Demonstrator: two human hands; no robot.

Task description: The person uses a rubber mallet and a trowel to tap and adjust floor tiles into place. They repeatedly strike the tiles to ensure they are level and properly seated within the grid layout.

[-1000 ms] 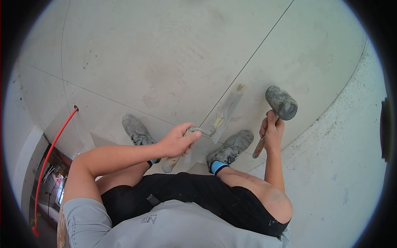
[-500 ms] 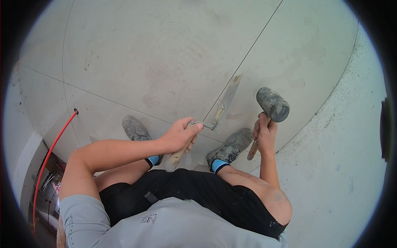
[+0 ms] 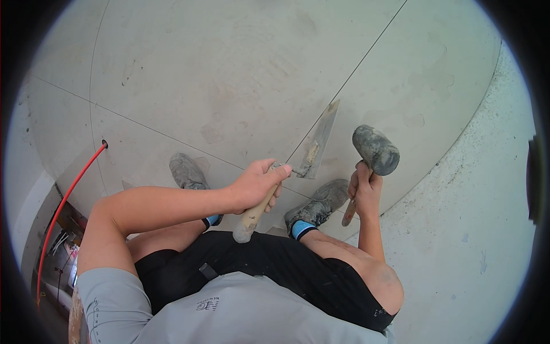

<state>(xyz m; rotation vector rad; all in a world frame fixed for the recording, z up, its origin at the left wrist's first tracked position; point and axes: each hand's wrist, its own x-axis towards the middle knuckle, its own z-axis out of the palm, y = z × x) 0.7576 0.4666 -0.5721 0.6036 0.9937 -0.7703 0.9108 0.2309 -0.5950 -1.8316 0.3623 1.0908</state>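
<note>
My left hand (image 3: pixel 259 186) is wrapped round the wooden handle of a trowel (image 3: pixel 325 135). The handle's butt end points down toward my lap, and the narrow metal blade, smeared with mortar near its neck, slants up to the right beside a tile joint. In my right hand (image 3: pixel 366 188) is a rubber mallet (image 3: pixel 376 150), gripped by its short handle below the head. Its dark cylindrical head is crusted with grey mortar and sits above my fist. I cannot tell whether the blade touches the floor.
Large pale floor tiles (image 3: pixel 189 86) with thin dark joints spread ahead. A red hose (image 3: pixel 67 198) comes out of a hole at the left. My dusty shoes (image 3: pixel 323 202) stand on the tiles. Rough grey floor (image 3: pixel 452 252) lies right; cluttered items (image 3: pixel 66 252) show lower left.
My left hand and the trowel have moved slightly right and up, and the blade looks narrower. The mallet has dipped a little in my right hand. The view has shifted slightly.
</note>
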